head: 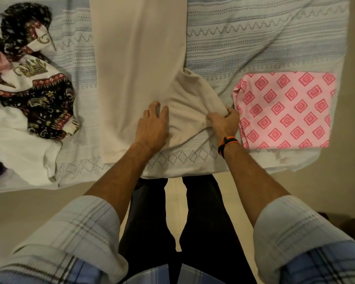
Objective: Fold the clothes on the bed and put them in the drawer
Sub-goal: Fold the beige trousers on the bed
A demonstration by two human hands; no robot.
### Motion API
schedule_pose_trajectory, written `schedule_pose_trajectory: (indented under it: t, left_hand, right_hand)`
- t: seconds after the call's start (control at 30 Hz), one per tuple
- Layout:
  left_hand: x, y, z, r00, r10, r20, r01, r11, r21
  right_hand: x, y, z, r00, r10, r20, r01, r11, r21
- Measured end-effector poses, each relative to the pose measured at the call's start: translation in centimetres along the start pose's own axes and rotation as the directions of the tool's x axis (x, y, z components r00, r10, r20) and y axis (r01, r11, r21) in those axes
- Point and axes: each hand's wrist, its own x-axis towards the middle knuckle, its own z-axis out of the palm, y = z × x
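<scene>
A long cream garment (137, 64) lies spread down the middle of the bed (254, 37); the left hand (152, 126) rests flat on it with fingers straight and spread, while the right hand (223, 121) pinches a bunched fold at the garment's right edge. Just right of the cream garment lies a folded pink shirt (285, 109); well to its left sits a heap of unfolded clothes (33, 89).

We count one cream garment (139, 64) spread flat, one folded pink patterned garment (285, 109), one unfolded pile (29, 89), and two hands.
</scene>
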Motion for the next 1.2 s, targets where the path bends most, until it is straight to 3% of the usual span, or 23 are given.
schedule_pose_trajectory:
  t: [0.07, 0.13, 0.27, 0.4, 0.47, 0.67, 0.77, 0.87, 1.07, 1.13, 1.2]
  left_hand:
    - [0.3, 0.3, -0.4, 1.0, -0.013, -0.027, 0.012, 0.999, -0.039]
    - [0.6, 0.4, -0.7, 0.998, -0.028, -0.054, 0.025, 0.999, -0.042]
    - [1.5, 0.4, -0.8, 0.992, -0.039, -0.123, 0.037, 0.999, -0.022]
    - [2.8, 0.4, -1.8, 0.987, 0.017, -0.162, -0.018, 1.0, -0.006]
    - [3.5, 0.5, -2.3, 0.988, 0.054, -0.147, -0.054, 0.999, 0.008]
    - [4.6, 0.7, -2.9, 0.996, 0.043, -0.072, -0.038, 0.997, 0.072]
    - [4.7, 0.9, -2.9, 0.998, 0.029, -0.063, -0.024, 0.996, 0.082]
    - [4.9, 0.9, -3.0, 0.998, 0.026, -0.055, -0.022, 0.997, 0.079]
    - [4.9, 0.8, -3.2, 0.999, 0.026, -0.048, -0.022, 0.997, 0.078]
    - [4.9, 0.9, -3.3, 0.999, 0.024, -0.043, -0.02, 0.996, 0.082]
    - [5.0, 0.8, -3.3, 0.999, 0.024, -0.041, -0.021, 0.996, 0.081]
  right_hand:
    - [0.0, -0.9, 0.4, 0.997, -0.071, 0.009, 0.071, 0.996, -0.059]
    - [0.1, -1.6, 1.0, 0.967, -0.254, 0.005, 0.248, 0.941, -0.229]
    - [1.4, -3.1, 2.1, 0.811, -0.582, 0.067, 0.553, 0.723, -0.415]
    - [3.8, -5.9, 3.8, 0.797, -0.511, 0.324, 0.599, 0.737, -0.312]
    - [4.7, -6.7, 4.4, 0.783, -0.486, 0.387, 0.607, 0.733, -0.306]
    - [4.5, -6.9, 4.5, 0.573, -0.695, 0.434, 0.819, 0.502, -0.277]
    - [3.8, -6.0, 4.4, 0.606, -0.565, 0.559, 0.778, 0.568, -0.269]
    - [3.9, -5.5, 4.3, 0.708, -0.469, 0.529, 0.641, 0.74, -0.202]
    - [3.7, -6.8, 3.6, 0.622, -0.518, 0.587, 0.772, 0.534, -0.346]
    - [4.0, -7.3, 3.7, 0.655, -0.566, 0.501, 0.753, 0.543, -0.37]
    - [4.8, -7.7, 3.9, 0.733, -0.593, 0.334, 0.679, 0.608, -0.411]
